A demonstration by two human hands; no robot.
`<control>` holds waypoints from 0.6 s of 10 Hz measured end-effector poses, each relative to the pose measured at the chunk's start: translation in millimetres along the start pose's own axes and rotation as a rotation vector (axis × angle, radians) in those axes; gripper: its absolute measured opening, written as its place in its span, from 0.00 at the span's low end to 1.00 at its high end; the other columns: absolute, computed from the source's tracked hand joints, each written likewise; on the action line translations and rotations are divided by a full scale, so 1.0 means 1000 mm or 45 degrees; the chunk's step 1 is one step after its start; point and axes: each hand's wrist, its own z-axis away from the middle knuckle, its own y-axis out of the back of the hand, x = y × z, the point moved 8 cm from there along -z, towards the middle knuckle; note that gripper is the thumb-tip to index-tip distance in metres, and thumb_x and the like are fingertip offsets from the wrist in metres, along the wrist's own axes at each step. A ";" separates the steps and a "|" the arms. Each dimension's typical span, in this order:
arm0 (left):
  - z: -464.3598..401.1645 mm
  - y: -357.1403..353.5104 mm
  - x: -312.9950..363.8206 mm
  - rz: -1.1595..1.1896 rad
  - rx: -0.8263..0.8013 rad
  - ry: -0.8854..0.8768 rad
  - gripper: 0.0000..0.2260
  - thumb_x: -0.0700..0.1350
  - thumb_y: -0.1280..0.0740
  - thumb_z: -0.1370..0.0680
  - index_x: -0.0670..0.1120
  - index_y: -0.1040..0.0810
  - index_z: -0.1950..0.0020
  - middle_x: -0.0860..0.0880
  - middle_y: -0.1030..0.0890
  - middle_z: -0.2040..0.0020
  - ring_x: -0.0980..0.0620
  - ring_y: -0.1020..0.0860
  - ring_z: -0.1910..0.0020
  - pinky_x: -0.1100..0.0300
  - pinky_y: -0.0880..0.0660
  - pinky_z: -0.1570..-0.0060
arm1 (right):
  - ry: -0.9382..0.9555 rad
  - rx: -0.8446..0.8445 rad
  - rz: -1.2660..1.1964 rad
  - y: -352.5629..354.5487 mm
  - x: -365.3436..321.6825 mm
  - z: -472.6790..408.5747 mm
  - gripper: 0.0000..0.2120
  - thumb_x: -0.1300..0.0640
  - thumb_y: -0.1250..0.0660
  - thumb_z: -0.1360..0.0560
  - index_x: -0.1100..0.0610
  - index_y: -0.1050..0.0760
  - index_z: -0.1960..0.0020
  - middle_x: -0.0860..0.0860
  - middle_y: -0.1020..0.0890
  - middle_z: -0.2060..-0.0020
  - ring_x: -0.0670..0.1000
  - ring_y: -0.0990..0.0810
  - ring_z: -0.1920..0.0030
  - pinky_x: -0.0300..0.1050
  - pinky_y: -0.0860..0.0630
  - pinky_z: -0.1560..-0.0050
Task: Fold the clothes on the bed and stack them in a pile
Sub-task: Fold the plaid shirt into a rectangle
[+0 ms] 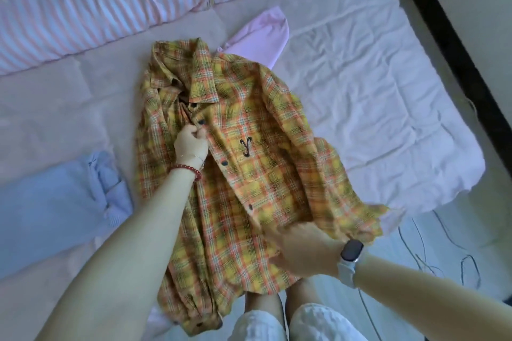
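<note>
A yellow and orange plaid shirt (249,133) lies front-up on the bed, collar towards the pillows, its hem hanging over the near edge. My left hand (191,142) pinches the button placket near the second button. My right hand (302,249), with a watch on the wrist, grips the shirt's lower right front near the hem; its fingers are partly blurred. A pink garment (263,33) lies partly under the shirt's collar. A light blue garment (55,202) lies crumpled at the left.
The pale pink sheet (374,97) covers the bed. A pink-striped quilt (97,0) lies along the far side. A dark bed frame (454,44) runs along the right. Thin cables (432,252) trail on the floor at the right. My legs stand at the bed's near edge.
</note>
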 end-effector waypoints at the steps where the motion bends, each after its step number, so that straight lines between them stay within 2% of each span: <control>1: 0.003 -0.002 -0.021 -0.053 -0.013 0.021 0.16 0.40 0.42 0.20 0.33 0.31 0.34 0.55 0.33 0.65 0.49 0.30 0.52 0.48 0.29 0.39 | 0.055 -0.128 -0.164 -0.025 -0.013 -0.008 0.29 0.41 0.49 0.21 0.50 0.54 0.25 0.55 0.22 0.52 0.58 0.22 0.54 0.54 0.25 0.52; 2: 0.038 -0.021 -0.053 0.101 -0.149 0.098 0.16 0.44 0.37 0.21 0.35 0.29 0.37 0.50 0.28 0.63 0.50 0.26 0.60 0.51 0.24 0.47 | -0.062 0.033 0.076 -0.021 0.001 -0.010 0.28 0.44 0.48 0.22 0.52 0.49 0.25 0.55 0.21 0.47 0.57 0.24 0.46 0.52 0.32 0.44; 3: 0.065 -0.044 -0.077 0.123 -0.313 0.190 0.06 0.43 0.37 0.21 0.40 0.27 0.52 0.40 0.24 0.55 0.47 0.21 0.58 0.52 0.21 0.54 | -0.107 -0.015 0.158 -0.032 0.018 0.003 0.22 0.45 0.46 0.23 0.56 0.37 0.33 0.53 0.20 0.48 0.56 0.25 0.46 0.50 0.33 0.44; 4: 0.077 -0.048 -0.095 0.243 -0.240 0.266 0.06 0.40 0.42 0.19 0.39 0.30 0.45 0.40 0.25 0.51 0.43 0.21 0.57 0.51 0.22 0.57 | -0.240 -0.001 0.248 -0.030 0.047 0.029 0.17 0.50 0.42 0.26 0.55 0.34 0.40 0.52 0.19 0.51 0.55 0.23 0.48 0.48 0.34 0.48; 5: 0.076 -0.050 -0.090 0.359 -0.173 0.278 0.03 0.38 0.43 0.19 0.40 0.33 0.48 0.40 0.26 0.54 0.46 0.21 0.64 0.51 0.23 0.58 | -0.365 0.109 0.230 -0.015 0.077 0.051 0.14 0.54 0.42 0.27 0.54 0.34 0.42 0.49 0.19 0.55 0.54 0.21 0.52 0.45 0.33 0.54; 6: 0.084 -0.054 -0.080 0.483 -0.107 0.281 0.01 0.38 0.43 0.19 0.41 0.34 0.48 0.42 0.27 0.56 0.47 0.22 0.65 0.52 0.23 0.60 | -0.399 0.090 0.169 -0.009 0.086 0.065 0.14 0.55 0.42 0.27 0.53 0.32 0.42 0.47 0.22 0.66 0.52 0.21 0.60 0.43 0.35 0.60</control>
